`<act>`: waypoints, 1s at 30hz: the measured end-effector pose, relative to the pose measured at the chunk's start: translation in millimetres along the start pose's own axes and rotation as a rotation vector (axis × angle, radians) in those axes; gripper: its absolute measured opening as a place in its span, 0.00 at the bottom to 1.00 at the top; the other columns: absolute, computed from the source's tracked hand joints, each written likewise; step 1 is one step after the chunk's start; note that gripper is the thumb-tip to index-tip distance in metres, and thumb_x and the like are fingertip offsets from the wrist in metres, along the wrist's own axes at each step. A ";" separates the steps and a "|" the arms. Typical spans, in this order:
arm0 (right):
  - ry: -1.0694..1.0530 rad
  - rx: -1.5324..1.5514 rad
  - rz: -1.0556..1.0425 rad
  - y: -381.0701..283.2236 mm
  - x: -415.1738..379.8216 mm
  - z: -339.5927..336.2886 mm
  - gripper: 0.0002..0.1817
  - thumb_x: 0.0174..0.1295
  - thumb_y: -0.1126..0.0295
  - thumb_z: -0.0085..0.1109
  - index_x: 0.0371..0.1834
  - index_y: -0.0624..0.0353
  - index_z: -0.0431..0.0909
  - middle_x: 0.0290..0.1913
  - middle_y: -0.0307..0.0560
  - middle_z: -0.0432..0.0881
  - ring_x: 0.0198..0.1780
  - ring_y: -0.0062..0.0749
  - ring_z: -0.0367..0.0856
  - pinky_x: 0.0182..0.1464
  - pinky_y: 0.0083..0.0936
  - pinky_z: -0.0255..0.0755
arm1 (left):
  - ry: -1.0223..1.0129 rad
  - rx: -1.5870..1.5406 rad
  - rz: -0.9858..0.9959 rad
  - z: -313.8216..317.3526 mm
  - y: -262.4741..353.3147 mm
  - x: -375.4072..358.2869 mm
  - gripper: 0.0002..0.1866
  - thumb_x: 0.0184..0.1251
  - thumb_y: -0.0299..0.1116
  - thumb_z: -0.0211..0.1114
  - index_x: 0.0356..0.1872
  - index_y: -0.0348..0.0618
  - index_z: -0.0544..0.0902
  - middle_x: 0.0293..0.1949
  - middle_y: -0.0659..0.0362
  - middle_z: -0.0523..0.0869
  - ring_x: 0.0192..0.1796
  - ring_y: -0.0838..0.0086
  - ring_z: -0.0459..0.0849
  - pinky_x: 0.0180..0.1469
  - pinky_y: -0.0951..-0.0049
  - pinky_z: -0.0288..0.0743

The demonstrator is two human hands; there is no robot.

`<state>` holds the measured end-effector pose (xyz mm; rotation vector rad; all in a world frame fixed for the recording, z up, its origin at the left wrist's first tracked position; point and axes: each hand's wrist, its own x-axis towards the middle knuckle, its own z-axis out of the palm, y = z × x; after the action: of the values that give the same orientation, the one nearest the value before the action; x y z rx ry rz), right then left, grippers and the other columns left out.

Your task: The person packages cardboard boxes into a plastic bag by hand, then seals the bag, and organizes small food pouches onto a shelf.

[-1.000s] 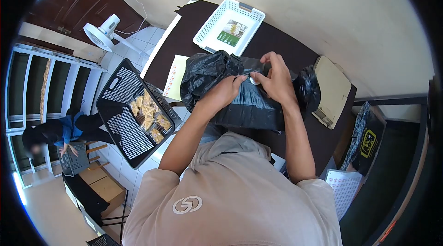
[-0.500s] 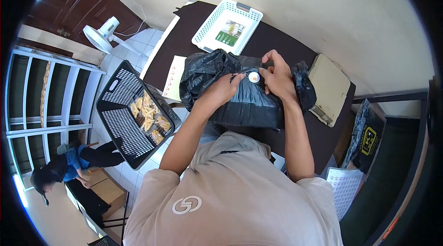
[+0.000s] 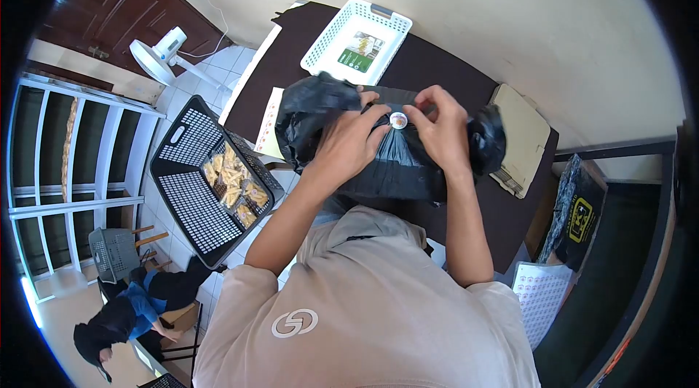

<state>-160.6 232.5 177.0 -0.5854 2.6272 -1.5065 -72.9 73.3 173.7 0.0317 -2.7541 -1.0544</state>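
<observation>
A bulky black plastic bag [image 3: 397, 169] lies on the dark table in front of me, its loose ends bunched up at both sides. On its top sits a small round white sticker [image 3: 398, 120], with creases in the plastic running out from it. My left hand [image 3: 348, 136] is closed on the plastic just left of the sticker, thumb and forefinger near its edge. From the right, my right hand [image 3: 441, 133] grips the plastic with curled fingers, its thumb beside the sticker. Some fingertips are hidden behind the hands.
A white basket [image 3: 313, 60] with a green printed card stands behind the bag. To the left, a black crate [image 3: 164, 169] holds several packs of pale snacks. A beige folder-like case [image 3: 520, 136] lies at right. A white fan [image 3: 156, 56] and a bending person [image 3: 135, 311] are farther left.
My left hand has shifted slightly up and its fingers have spread around the plastic by the sticker. The bag's loose ends have moved. The person at left has bent lower, baring a grey crate.
</observation>
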 end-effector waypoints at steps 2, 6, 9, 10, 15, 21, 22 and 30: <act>-0.060 -0.129 0.062 6.7 0.9 10.8 0.15 0.51 0.67 0.71 0.35 0.62 0.75 0.36 0.52 0.78 0.41 0.48 0.80 0.42 0.40 0.73 | -0.045 -0.062 -0.031 6.9 -8.9 -0.7 0.16 0.63 0.34 0.66 0.50 0.39 0.81 0.56 0.47 0.79 0.62 0.52 0.74 0.61 0.58 0.67; -0.040 -0.303 -0.055 1.5 -0.6 16.4 0.19 0.49 0.64 0.74 0.37 0.61 0.75 0.36 0.49 0.78 0.39 0.44 0.80 0.41 0.37 0.73 | -0.143 -0.293 -0.159 2.8 -18.7 -10.8 0.18 0.69 0.36 0.62 0.58 0.43 0.81 0.64 0.46 0.75 0.66 0.53 0.72 0.67 0.61 0.63; -0.123 -0.290 -0.035 -0.7 2.9 10.7 0.20 0.48 0.65 0.74 0.38 0.61 0.75 0.38 0.50 0.77 0.43 0.45 0.79 0.45 0.38 0.73 | -0.090 -0.004 -0.057 1.1 -27.4 -16.6 0.19 0.71 0.46 0.60 0.54 0.44 0.82 0.48 0.47 0.85 0.51 0.52 0.83 0.54 0.64 0.76; -0.159 -0.270 -0.048 0.7 4.2 8.2 0.20 0.48 0.65 0.74 0.39 0.61 0.74 0.38 0.50 0.76 0.43 0.45 0.79 0.45 0.38 0.72 | -0.093 0.014 -0.106 0.0 -26.7 -18.3 0.20 0.70 0.48 0.60 0.51 0.45 0.84 0.46 0.49 0.86 0.50 0.54 0.84 0.52 0.65 0.76; -0.209 -0.245 -0.026 6.7 4.6 4.5 0.20 0.47 0.66 0.74 0.37 0.62 0.73 0.36 0.49 0.75 0.42 0.43 0.77 0.45 0.37 0.71 | -0.060 0.003 -0.160 -1.1 -23.9 -18.3 0.21 0.67 0.52 0.62 0.47 0.46 0.87 0.43 0.51 0.88 0.49 0.57 0.85 0.51 0.66 0.77; -0.235 -0.203 -0.016 11.7 9.5 2.1 0.19 0.48 0.65 0.74 0.36 0.62 0.73 0.35 0.49 0.75 0.41 0.43 0.76 0.44 0.36 0.70 | -0.163 -0.120 -0.394 -4.3 -16.4 -13.0 0.17 0.65 0.45 0.66 0.45 0.43 0.88 0.57 0.46 0.80 0.65 0.58 0.74 0.65 0.68 0.65; -0.243 -0.217 -0.018 12.4 9.9 1.9 0.19 0.48 0.65 0.73 0.36 0.61 0.73 0.35 0.49 0.75 0.41 0.43 0.77 0.44 0.36 0.70 | -0.180 -0.168 -0.422 -9.0 -10.7 -11.1 0.17 0.65 0.45 0.66 0.44 0.41 0.87 0.53 0.45 0.83 0.58 0.56 0.79 0.60 0.67 0.69; -0.191 -0.238 -0.029 12.2 8.6 7.2 0.18 0.54 0.59 0.69 0.37 0.61 0.75 0.35 0.50 0.76 0.40 0.43 0.78 0.44 0.37 0.71 | 0.139 -0.048 -0.206 -3.4 -18.3 -8.7 0.19 0.65 0.44 0.67 0.38 0.34 0.81 0.35 0.43 0.85 0.39 0.48 0.83 0.45 0.60 0.74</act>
<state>-170.5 229.1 164.1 -0.7463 2.6740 -1.0893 -64.6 58.2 162.6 0.3747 -2.6418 -1.1211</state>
